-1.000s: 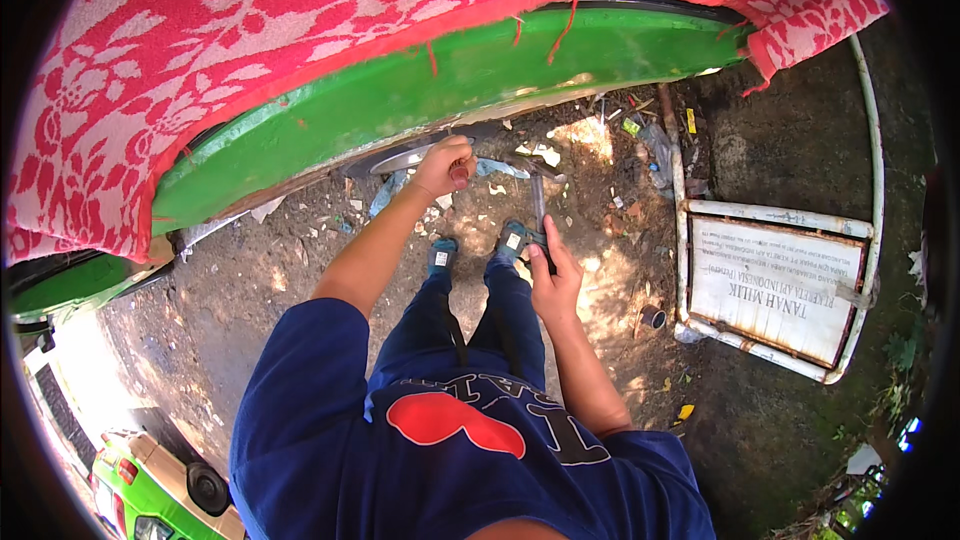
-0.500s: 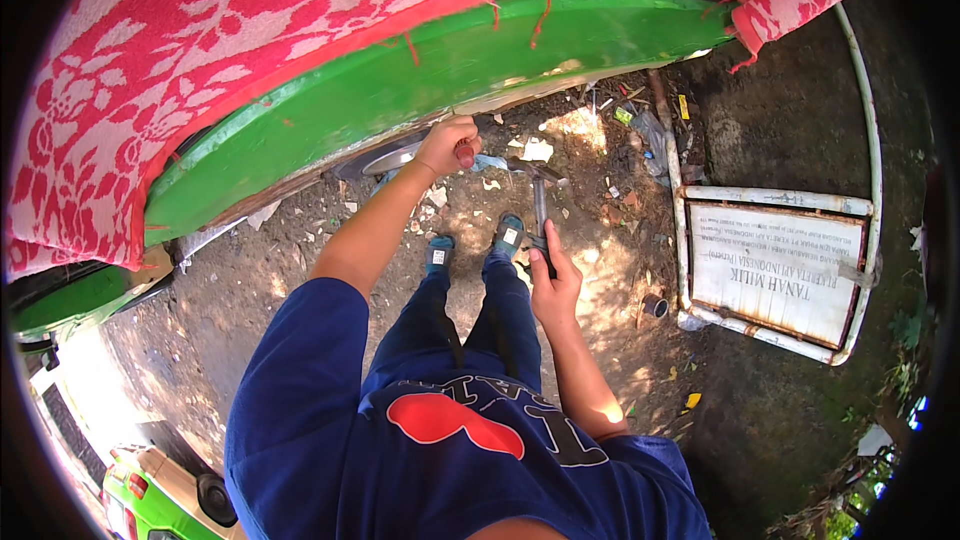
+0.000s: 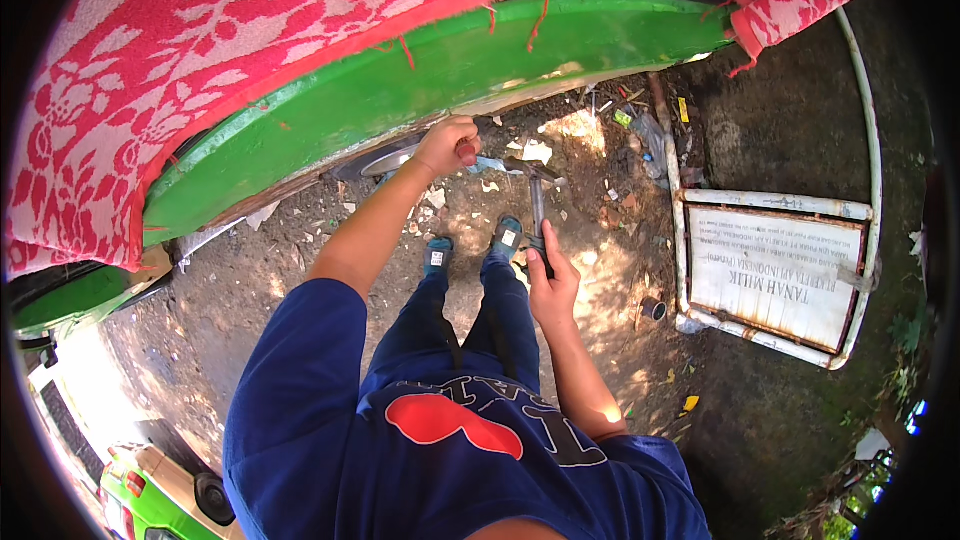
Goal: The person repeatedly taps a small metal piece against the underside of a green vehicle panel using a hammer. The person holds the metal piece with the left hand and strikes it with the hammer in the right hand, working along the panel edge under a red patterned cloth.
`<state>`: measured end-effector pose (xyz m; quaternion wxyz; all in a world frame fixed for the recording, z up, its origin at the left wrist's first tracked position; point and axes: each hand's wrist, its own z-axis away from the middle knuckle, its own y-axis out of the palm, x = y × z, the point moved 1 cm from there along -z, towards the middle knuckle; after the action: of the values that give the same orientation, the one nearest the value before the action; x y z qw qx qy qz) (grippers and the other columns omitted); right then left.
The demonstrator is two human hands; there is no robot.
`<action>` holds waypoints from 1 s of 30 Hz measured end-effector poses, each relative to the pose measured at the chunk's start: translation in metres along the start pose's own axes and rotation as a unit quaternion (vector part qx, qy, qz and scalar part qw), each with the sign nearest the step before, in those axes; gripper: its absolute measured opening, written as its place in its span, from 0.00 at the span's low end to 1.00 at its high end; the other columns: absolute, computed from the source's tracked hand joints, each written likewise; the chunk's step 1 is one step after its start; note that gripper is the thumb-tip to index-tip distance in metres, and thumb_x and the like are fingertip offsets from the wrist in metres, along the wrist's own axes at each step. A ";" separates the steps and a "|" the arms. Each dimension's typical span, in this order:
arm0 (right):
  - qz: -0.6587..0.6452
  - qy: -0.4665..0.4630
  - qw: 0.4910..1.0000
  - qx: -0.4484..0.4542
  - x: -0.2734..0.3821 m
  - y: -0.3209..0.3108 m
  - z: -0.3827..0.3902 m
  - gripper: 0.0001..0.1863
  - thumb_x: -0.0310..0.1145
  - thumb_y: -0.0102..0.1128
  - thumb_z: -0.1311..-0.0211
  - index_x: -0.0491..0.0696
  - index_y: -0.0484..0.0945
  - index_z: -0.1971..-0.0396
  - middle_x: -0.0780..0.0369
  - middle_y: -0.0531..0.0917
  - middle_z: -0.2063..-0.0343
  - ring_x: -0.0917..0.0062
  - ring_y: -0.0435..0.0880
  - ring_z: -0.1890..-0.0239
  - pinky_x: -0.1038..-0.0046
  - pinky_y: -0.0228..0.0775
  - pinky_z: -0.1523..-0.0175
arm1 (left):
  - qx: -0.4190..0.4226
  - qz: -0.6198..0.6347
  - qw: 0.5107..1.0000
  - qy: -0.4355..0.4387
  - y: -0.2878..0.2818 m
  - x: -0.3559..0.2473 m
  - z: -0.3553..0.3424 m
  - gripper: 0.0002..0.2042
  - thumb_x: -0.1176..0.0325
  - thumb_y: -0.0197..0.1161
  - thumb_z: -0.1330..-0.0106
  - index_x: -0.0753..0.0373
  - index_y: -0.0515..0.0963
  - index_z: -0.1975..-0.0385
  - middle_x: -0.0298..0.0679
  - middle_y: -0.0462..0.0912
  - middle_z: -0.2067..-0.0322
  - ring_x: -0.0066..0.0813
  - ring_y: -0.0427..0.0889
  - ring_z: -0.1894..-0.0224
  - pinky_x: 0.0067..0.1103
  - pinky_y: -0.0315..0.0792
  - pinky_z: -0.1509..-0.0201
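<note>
The right hand (image 3: pixel 556 285) was clamped on the hammer (image 3: pixel 538 208), long axis pointing forward, head toward the green panel (image 3: pixel 420 75)'s lower edge. The left hand (image 3: pixel 445 147) gripped a red handle (image 3: pixel 466 152) near that edge.

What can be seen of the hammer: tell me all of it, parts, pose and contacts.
The hammer has a dark, metal-looking head set crosswise on a slim grey shaft that looks like metal, with a black grip at the near end. The right hand holds it by that grip, covering part of it. The shaft points away from the person, the head to the right of the left hand. Whether the head touches anything is unclear.
</note>
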<state>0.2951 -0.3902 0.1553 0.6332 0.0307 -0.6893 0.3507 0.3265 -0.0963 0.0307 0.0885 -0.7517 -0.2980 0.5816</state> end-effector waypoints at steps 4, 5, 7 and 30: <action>0.003 -0.042 0.999 -0.004 0.010 0.006 -0.013 0.26 0.25 0.60 0.32 0.43 0.71 0.34 0.66 0.78 0.74 0.86 0.72 0.74 0.80 0.67 0.68 | -0.003 0.011 1.000 0.002 -0.003 -0.001 -0.007 0.10 0.78 0.67 0.53 0.63 0.69 0.81 0.42 0.74 0.76 0.45 0.77 0.70 0.33 0.71 0.66; 0.006 -0.072 0.997 -0.011 0.018 0.007 -0.018 0.25 0.25 0.60 0.32 0.43 0.71 0.35 0.65 0.79 0.74 0.86 0.72 0.75 0.79 0.68 0.68 | 0.002 0.022 1.000 -0.006 -0.004 0.000 -0.009 0.10 0.78 0.67 0.53 0.63 0.69 0.81 0.42 0.74 0.76 0.46 0.77 0.70 0.33 0.71 0.66; 0.047 -0.114 0.992 -0.009 0.027 0.013 -0.027 0.25 0.24 0.61 0.33 0.44 0.73 0.36 0.60 0.80 0.73 0.80 0.75 0.74 0.76 0.70 0.66 | 0.010 0.043 0.999 -0.023 -0.006 0.000 -0.012 0.09 0.79 0.67 0.53 0.64 0.70 0.80 0.43 0.74 0.76 0.46 0.77 0.71 0.32 0.71 0.66; 0.074 -0.035 0.995 -0.050 0.063 -0.010 0.033 0.27 0.26 0.60 0.33 0.48 0.71 0.33 0.57 0.83 0.70 0.78 0.79 0.71 0.76 0.73 0.60 | 0.014 -0.004 0.999 0.042 0.010 -0.009 0.016 0.11 0.69 0.68 0.45 0.65 0.71 0.80 0.48 0.75 0.77 0.52 0.77 0.71 0.37 0.69 0.67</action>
<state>0.2593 -0.3901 0.2181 0.5818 -0.0402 -0.7278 0.3608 0.3137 -0.1126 0.0290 0.1137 -0.7733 -0.2884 0.5531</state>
